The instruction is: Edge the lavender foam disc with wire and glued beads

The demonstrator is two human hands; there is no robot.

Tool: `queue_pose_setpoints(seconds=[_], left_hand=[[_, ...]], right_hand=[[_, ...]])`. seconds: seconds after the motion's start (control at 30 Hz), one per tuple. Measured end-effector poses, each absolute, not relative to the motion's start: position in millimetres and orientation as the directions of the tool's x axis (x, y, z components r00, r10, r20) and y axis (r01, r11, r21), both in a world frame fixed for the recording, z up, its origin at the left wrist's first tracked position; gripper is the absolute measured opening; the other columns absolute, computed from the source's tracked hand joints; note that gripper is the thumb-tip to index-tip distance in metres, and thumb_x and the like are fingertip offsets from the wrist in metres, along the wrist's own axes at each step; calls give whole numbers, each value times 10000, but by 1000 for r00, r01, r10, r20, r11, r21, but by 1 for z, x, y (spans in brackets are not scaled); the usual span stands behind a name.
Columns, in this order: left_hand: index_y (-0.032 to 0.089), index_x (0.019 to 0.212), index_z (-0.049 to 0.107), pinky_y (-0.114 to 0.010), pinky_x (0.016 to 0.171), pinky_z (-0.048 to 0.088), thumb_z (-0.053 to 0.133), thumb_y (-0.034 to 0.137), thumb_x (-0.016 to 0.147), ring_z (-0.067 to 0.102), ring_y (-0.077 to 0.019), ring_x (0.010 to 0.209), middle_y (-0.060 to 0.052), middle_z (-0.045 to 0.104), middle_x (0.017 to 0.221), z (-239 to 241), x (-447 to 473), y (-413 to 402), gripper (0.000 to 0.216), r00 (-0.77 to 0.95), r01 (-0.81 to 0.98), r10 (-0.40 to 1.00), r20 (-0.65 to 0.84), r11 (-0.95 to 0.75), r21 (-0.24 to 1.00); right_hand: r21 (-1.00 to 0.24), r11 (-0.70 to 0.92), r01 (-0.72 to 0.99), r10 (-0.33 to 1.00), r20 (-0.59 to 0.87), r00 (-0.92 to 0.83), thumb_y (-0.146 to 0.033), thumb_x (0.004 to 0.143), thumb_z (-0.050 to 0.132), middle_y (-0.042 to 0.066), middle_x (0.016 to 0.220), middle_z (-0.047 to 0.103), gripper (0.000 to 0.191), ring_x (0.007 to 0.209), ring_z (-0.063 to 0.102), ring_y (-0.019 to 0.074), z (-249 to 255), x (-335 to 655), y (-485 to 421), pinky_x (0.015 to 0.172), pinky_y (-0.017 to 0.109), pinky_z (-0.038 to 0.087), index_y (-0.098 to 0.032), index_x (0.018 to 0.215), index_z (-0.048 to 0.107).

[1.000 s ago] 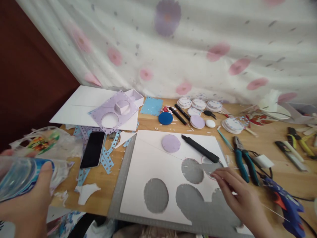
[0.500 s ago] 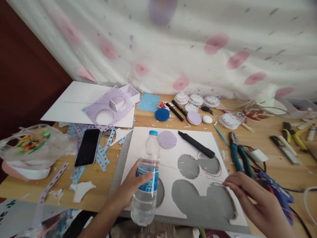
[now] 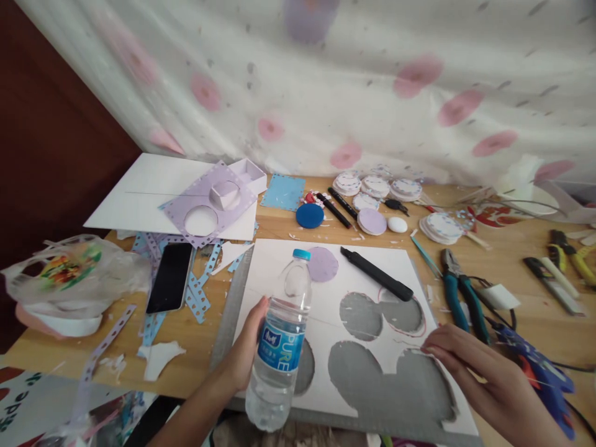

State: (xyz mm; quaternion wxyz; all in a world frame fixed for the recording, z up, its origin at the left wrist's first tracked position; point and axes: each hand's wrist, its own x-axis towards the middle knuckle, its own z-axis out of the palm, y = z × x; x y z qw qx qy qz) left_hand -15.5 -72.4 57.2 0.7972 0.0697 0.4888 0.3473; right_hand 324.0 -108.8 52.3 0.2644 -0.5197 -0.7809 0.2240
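Note:
My left hand (image 3: 249,347) is closed around the side of a clear plastic water bottle (image 3: 279,347) with a blue cap and blue label. The bottle leans a little to the right, over the near part of a white sheet (image 3: 274,273); most of the fingers are hidden behind it. On the right, the fingertips of my right hand (image 3: 475,366) are pinched on a thin thread (image 3: 403,341), faintly visible toward the bottle. Below lie round cut-outs in the sheet, showing the grey cutting mat (image 3: 372,379). A purple disc (image 3: 325,264) and a black marker-like tool (image 3: 377,273) rest on the sheet.
At left are a phone (image 3: 171,277), a plastic bag (image 3: 69,267) and paper scraps (image 3: 161,359). Stacked paper discs (image 3: 375,186) and a blue disc (image 3: 310,215) stand behind. Pliers (image 3: 460,292), a blue glue gun (image 3: 535,372) and a utility knife (image 3: 554,285) lie right.
The bottle has turned so its label faces me more fully, and it leans further right. My left thumb has moved off the front of the label. The view has shifted slightly.

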Motion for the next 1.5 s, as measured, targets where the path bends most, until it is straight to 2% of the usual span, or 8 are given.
queue_pose_setpoints(seconds=[0.3, 0.53, 0.67, 0.77, 0.93, 1.23, 1.33, 1.5], left_hand=[[111, 1027, 671, -349, 678, 524, 536, 578, 771, 691, -265, 740, -95, 719, 761, 55, -21, -74, 550, 497, -461, 621, -607, 781, 421], [171, 1007, 660, -314, 761, 464, 640, 543, 723, 624, -219, 831, -52, 674, 864, 76, -32, -72, 468, 670, -280, 637, -382, 693, 664], [186, 1015, 663, -266, 719, 431, 669, 496, 734, 573, -191, 826, -41, 644, 931, 100, -34, -61, 418, 822, 57, 473, -316, 485, 873], [209, 1036, 666, -252, 700, 432, 663, 439, 758, 586, -193, 812, -27, 664, 931, 112, -32, -52, 361, 816, 244, 503, -284, 147, 959], [245, 1032, 637, -243, 695, 419, 650, 473, 770, 607, -180, 787, 3, 678, 893, 104, -34, -43, 348, 679, 537, 709, -191, -302, 788], [202, 1015, 569, -362, 748, 437, 547, 459, 827, 572, -277, 945, -70, 641, 922, 69, -30, -36, 319, 389, 879, 919, -59, -351, 321], [194, 1021, 563, -378, 762, 442, 533, 444, 839, 561, -280, 940, -74, 628, 924, 61, -28, -37, 311, 356, 902, 934, -41, -331, 278], [205, 1020, 558, -389, 764, 442, 544, 438, 830, 547, -282, 962, -65, 614, 956, 56, -24, -43, 301, 316, 919, 948, -38, -296, 260]], right_hand=[[-690, 370, 623, 911, 139, -387, -269, 861, 583, 17, 776, 707, 97, 694, 686, 167, 72, 313, -105, 601, 206, 554, -264, 862, 679], [-667, 451, 593, 836, 83, -543, -252, 930, 483, 57, 820, 689, 174, 771, 663, 174, 79, 311, -75, 681, 272, 539, -229, 889, 651], [-555, 634, 538, 714, 153, -683, -283, 974, 372, 77, 850, 675, 290, 824, 632, 185, 85, 300, -35, 738, 336, 495, -203, 931, 648], [-370, 762, 532, 624, 198, -756, -253, 994, 277, 63, 873, 669, 377, 830, 599, 175, 102, 281, -4, 763, 356, 455, -216, 933, 647], [-65, 863, 501, 501, 240, -832, -297, 1017, 196, 48, 875, 663, 453, 843, 567, 182, 143, 234, 28, 798, 387, 412, -228, 946, 638], [319, 860, 399, 311, 294, -904, -83, 967, 316, 28, 730, 611, 378, 665, 498, 158, 140, 185, 13, 587, 325, 354, -199, 773, 619], [304, 820, 486, 371, 364, -854, -61, 926, 398, 42, 716, 615, 309, 623, 485, 161, 125, 187, -13, 525, 331, 310, -177, 735, 612], [48, 708, 704, 625, 420, -658, -83, 892, 471, 36, 675, 605, 169, 628, 527, 158, 96, 181, -71, 527, 309, 311, -141, 909, 629]])
